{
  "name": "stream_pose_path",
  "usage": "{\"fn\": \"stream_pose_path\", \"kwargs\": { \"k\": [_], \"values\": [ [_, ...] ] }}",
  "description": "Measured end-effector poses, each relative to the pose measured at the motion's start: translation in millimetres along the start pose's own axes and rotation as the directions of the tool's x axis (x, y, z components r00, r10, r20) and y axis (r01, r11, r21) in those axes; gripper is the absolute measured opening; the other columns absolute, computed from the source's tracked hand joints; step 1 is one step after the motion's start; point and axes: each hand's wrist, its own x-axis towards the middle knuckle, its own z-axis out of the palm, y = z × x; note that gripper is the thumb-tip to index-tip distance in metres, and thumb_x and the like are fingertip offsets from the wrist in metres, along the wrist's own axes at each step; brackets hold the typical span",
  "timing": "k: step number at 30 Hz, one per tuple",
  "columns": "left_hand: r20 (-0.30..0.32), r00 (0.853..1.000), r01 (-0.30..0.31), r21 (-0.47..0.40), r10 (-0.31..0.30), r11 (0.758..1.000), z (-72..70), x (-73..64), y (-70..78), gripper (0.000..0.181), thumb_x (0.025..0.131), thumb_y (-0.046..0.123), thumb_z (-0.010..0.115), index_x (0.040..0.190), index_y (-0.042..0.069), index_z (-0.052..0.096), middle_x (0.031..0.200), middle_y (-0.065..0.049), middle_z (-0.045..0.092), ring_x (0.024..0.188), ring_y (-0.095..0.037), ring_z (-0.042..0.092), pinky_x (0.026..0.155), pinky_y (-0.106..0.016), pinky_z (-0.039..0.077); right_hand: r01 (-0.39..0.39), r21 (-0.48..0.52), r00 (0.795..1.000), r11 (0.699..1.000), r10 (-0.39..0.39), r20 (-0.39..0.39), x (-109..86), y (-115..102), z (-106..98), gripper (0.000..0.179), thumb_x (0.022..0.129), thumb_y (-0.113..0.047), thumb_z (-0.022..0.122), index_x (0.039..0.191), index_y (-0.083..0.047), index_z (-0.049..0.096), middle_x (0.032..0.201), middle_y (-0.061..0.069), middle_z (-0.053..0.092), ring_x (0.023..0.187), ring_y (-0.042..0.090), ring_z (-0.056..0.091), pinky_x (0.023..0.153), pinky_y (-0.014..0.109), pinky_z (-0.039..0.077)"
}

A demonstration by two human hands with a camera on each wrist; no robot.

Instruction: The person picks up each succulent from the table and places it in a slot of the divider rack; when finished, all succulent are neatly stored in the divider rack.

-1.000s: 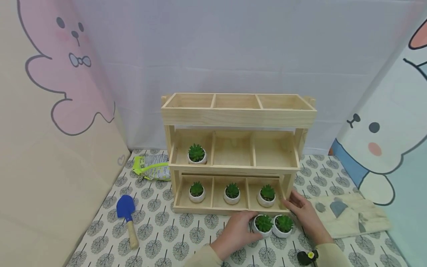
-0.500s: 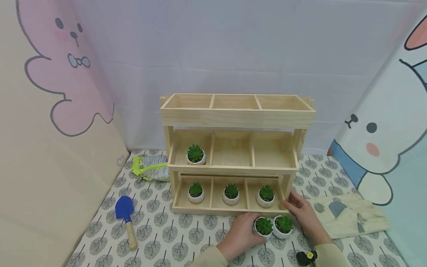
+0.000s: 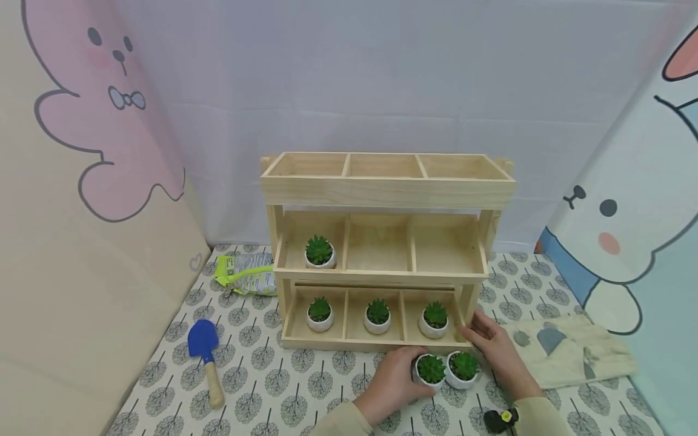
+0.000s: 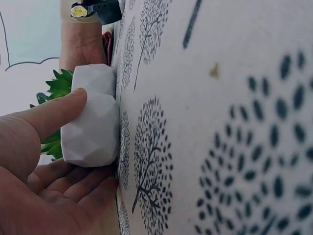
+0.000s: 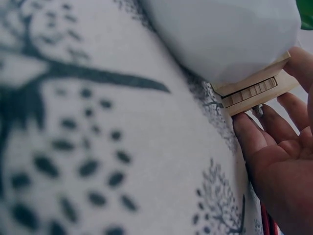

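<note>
In the head view, my left hand (image 3: 394, 378) holds a small potted succulent (image 3: 431, 370) on the cloth, in front of the shelf. From the left wrist, its white faceted pot (image 4: 88, 139) shows with the thumb on one side and fingers behind and under it. A second potted succulent (image 3: 463, 367) stands right beside it, touching or almost so. The wooden tiered shelf (image 3: 389, 192) is steadied at its lower right corner by my right hand (image 3: 498, 351). Seen from the right wrist, thumb and fingers are round the shelf's end (image 5: 252, 95), close to a pot.
Single potted succulents sit in all three bottom compartments and in the middle tier's left one. A blue toy shovel (image 3: 206, 357) lies left of the shelf, a green and silver packet (image 3: 248, 274) behind it. A folded cream cloth (image 3: 569, 351) lies to the right.
My left hand and its potted succulent have shifted slightly towards me and right. The right hand stays at the shelf corner.
</note>
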Motion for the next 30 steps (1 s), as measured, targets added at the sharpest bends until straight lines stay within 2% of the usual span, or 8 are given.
{"fn": "stream_pose_path", "kwargs": {
  "k": [13, 17, 23, 30],
  "values": [
    [-0.019, 1.000, 0.023, -0.095, -0.025, 0.995, 2.3, 0.2, -6.1, 0.058, 0.067, 0.021, 0.101, 0.119, 0.018, 0.076, 0.112, 0.016, 0.071, 0.103, -0.003, 0.063, 0.095, -0.027, 0.051, 0.006, -0.003, 1.000, 1.000, -0.006, -0.015, 0.0, 0.3, 1.0, 0.089, 0.100, -0.041, 0.071, 0.168, -0.016, 0.019, 0.170, 0.015, 0.022, 0.153, 0.037, 0.028, 0.120, 0.049, 0.031],
    [-0.014, 1.000, 0.026, -0.139, -0.028, 0.990, 2.3, -0.6, -7.5, 0.058, 0.067, 0.020, 0.101, 0.119, 0.018, 0.077, 0.111, 0.017, 0.071, 0.101, -0.001, 0.062, 0.092, -0.025, 0.052, 0.002, -0.001, 1.000, 1.000, -0.002, -0.013, 0.1, 0.0, 1.1, 0.089, 0.100, -0.042, 0.071, 0.168, -0.016, 0.018, 0.171, 0.015, 0.021, 0.154, 0.037, 0.027, 0.120, 0.049, 0.031],
    [-0.004, 0.999, 0.042, -0.216, -0.044, 0.975, -1.6, -3.8, -9.0, 0.058, 0.067, 0.016, 0.100, 0.120, 0.017, 0.076, 0.109, 0.016, 0.071, 0.093, 0.003, 0.061, 0.084, -0.021, 0.053, -0.009, -0.009, 1.000, 1.000, 0.009, -0.012, 0.0, -0.3, 1.4, 0.090, 0.100, -0.043, 0.070, 0.168, -0.015, 0.018, 0.171, 0.015, 0.020, 0.154, 0.038, 0.027, 0.120, 0.050, 0.031],
    [0.000, 0.998, 0.054, -0.279, -0.056, 0.959, -11.0, -8.9, -5.7, 0.061, 0.070, 0.015, 0.099, 0.125, 0.019, 0.075, 0.114, 0.016, 0.070, 0.098, 0.001, 0.065, 0.089, -0.023, 0.055, 0.009, -0.006, 1.000, 1.000, -0.010, -0.007, -0.9, 0.1, 0.7, 0.088, 0.101, -0.041, 0.069, 0.168, -0.014, 0.018, 0.171, 0.016, 0.019, 0.153, 0.037, 0.027, 0.118, 0.047, 0.032]
  ]
}}
